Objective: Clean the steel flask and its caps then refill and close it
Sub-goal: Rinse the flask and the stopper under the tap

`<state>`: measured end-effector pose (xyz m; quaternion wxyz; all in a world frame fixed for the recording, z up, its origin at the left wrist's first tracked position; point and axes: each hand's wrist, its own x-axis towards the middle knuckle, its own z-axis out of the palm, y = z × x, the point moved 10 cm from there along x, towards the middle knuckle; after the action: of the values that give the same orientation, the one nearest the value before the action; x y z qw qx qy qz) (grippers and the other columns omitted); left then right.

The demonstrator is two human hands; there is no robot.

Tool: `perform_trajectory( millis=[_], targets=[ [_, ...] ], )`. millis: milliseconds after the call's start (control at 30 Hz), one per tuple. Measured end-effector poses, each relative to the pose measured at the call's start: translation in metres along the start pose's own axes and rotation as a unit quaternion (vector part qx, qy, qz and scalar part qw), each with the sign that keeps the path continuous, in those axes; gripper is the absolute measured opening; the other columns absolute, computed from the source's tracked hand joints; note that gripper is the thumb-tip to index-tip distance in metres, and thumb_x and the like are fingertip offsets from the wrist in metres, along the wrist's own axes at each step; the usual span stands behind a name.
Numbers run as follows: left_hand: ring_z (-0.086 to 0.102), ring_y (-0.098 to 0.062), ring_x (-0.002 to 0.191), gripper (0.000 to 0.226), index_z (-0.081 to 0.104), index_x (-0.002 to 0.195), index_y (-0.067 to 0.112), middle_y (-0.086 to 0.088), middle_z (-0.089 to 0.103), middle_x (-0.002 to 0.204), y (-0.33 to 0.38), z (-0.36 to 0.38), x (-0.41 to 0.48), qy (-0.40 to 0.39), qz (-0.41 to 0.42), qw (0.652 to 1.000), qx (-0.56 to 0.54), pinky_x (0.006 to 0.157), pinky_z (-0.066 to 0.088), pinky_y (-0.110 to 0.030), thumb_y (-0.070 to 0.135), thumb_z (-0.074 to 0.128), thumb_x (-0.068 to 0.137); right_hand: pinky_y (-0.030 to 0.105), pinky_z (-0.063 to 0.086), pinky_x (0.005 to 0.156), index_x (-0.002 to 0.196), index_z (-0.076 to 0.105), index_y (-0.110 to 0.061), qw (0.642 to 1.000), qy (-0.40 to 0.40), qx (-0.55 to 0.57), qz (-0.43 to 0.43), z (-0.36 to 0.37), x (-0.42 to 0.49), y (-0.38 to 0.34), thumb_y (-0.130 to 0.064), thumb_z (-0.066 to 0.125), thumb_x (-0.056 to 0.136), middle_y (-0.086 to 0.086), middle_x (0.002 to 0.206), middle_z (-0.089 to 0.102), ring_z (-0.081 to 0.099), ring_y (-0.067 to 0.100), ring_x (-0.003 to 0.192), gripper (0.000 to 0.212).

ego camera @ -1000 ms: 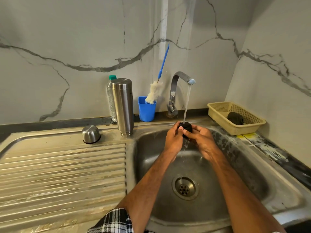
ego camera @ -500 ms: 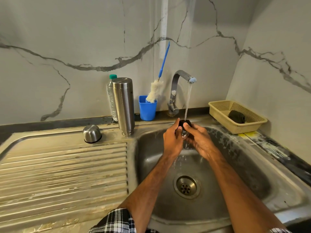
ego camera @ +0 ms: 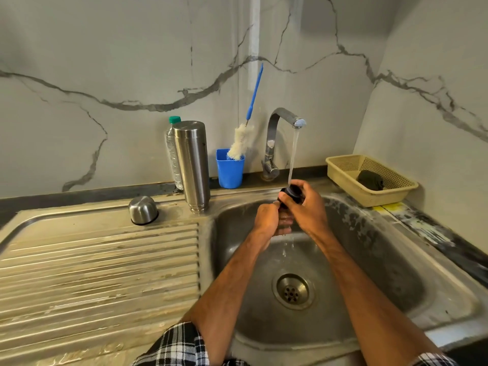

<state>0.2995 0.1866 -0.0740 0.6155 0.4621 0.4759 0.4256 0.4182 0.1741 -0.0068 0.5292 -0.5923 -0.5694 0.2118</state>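
Note:
The steel flask (ego camera: 193,165) stands upside down on the sink's back ledge, left of the basin. Its steel outer cap (ego camera: 142,210) sits dome-up on the drainboard. Over the basin my right hand (ego camera: 303,207) grips the small black inner cap (ego camera: 293,192) under the running water from the tap (ego camera: 284,122). My left hand (ego camera: 268,220) is curled against the cap's underside, just below the right hand. Most of the cap is hidden by my fingers.
A blue cup (ego camera: 229,169) holding a bottle brush (ego camera: 241,142) stands by the tap. A plastic water bottle (ego camera: 173,154) is behind the flask. A beige basket (ego camera: 369,178) with a dark scrubber (ego camera: 369,179) sits at the right. The sink basin (ego camera: 369,260) has a central drain.
Both hands have turned the black cap under the stream; the right hand has shifted on top of it and the left hand lower.

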Motion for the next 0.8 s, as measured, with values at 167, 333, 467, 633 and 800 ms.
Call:
perform_trajectory(
  millis=[167,333,467,633,800],
  targets=[
    [0.062,-0.02,0.077,0.034,0.068,0.102,0.008,-0.012,0.071,0.093,0.0,-0.024,0.009,0.071,0.001,0.997,0.005,0.07,0.056,-0.032,0.023,0.039,0.107,0.001,0.036,0.074,0.124,0.061,-0.015,0.998,-0.021,-0.054,0.006,0.008,-0.006,0.008,-0.024,0.077,0.087,-0.008,0.111,0.063,0.06,0.006,0.105,0.041],
    [0.066,-0.02,0.078,0.034,0.069,0.108,0.006,-0.014,0.072,0.096,-0.007,-0.025,0.01,0.068,-0.026,0.997,0.001,0.079,0.061,-0.037,0.025,0.041,0.108,0.005,0.037,0.079,0.126,0.061,-0.018,0.999,-0.003,-0.042,-0.002,0.009,-0.002,0.003,-0.027,0.077,0.087,-0.008,0.115,0.064,0.06,0.006,0.107,0.043],
    [0.069,-0.023,0.084,0.03,0.068,0.105,0.008,-0.015,0.072,0.1,-0.005,-0.018,0.007,0.034,-0.033,0.999,-0.008,0.082,0.063,-0.039,0.025,0.044,0.107,0.005,0.039,0.078,0.124,0.063,-0.017,1.0,0.013,-0.018,0.005,0.007,-0.003,0.005,-0.025,0.077,0.087,-0.008,0.113,0.064,0.059,0.004,0.104,0.041],
    [0.07,-0.02,0.092,0.032,0.068,0.116,0.012,-0.011,0.074,0.106,0.011,-0.01,0.008,0.034,0.075,0.996,0.024,0.084,0.058,-0.034,0.026,0.04,0.109,0.032,0.059,0.086,0.12,0.067,-0.014,0.967,-0.008,0.202,0.152,0.016,-0.007,0.038,-0.031,0.073,0.091,0.004,0.115,0.071,0.069,0.019,0.105,0.034],
    [0.064,-0.013,0.081,0.033,0.067,0.114,0.015,-0.005,0.07,0.099,0.03,-0.006,0.004,0.074,0.159,0.981,0.079,0.075,0.054,-0.03,0.029,0.038,0.11,0.034,0.058,0.084,0.119,0.069,-0.012,0.954,-0.044,0.225,0.192,0.011,-0.005,0.043,-0.032,0.067,0.094,0.007,0.113,0.073,0.069,0.02,0.101,0.032]
  ],
)
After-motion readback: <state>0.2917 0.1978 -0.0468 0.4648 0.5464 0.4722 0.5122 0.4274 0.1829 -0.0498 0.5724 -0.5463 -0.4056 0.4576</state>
